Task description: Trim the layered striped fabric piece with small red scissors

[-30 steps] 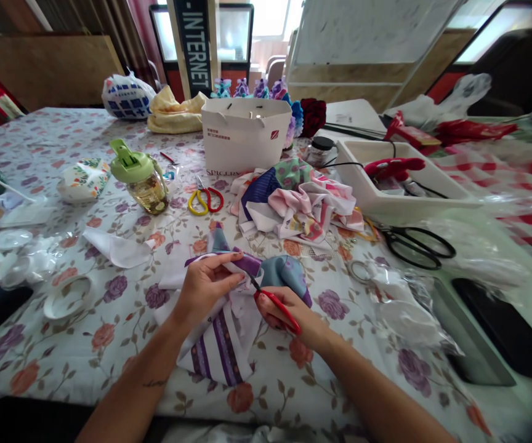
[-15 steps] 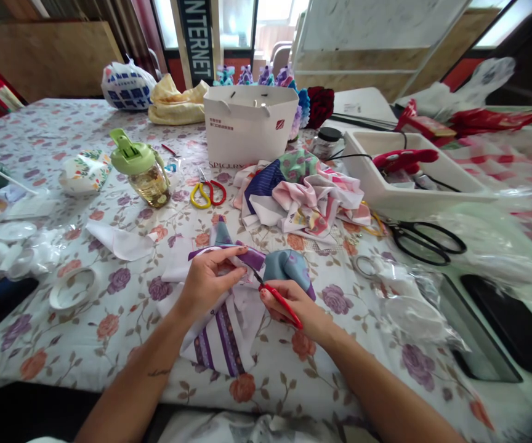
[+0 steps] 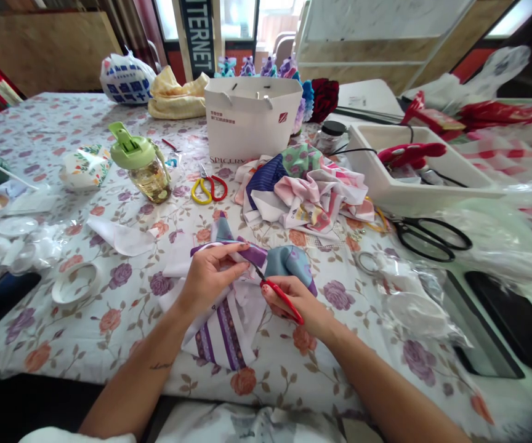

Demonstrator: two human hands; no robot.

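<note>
My left hand [image 3: 217,267] pinches the edge of a purple and white piece of fabric [image 3: 253,253] above the table. In my right hand [image 3: 296,301] is a pair of small red-handled scissors [image 3: 282,298], its dark blades pointing up and left at the fabric edge close to my left fingertips. Below both hands lies a white cloth with purple stripes [image 3: 222,338]. Blue-grey fabric [image 3: 287,263] bulges out just beyond my right hand. Whether the blades are cutting through the cloth is too small to tell.
Yellow-and-red-handled scissors [image 3: 209,189], a crumpled fabric pile [image 3: 303,191] and a white paper bag [image 3: 252,120] lie ahead. A green-lidded bottle [image 3: 139,163] and tape roll [image 3: 76,284] are left. Black scissors [image 3: 432,239], a white bin [image 3: 427,187] and a dark phone [image 3: 510,320] are right.
The view has shifted slightly. Both hands stay almost in place, with the scissors still at the fabric edge.
</note>
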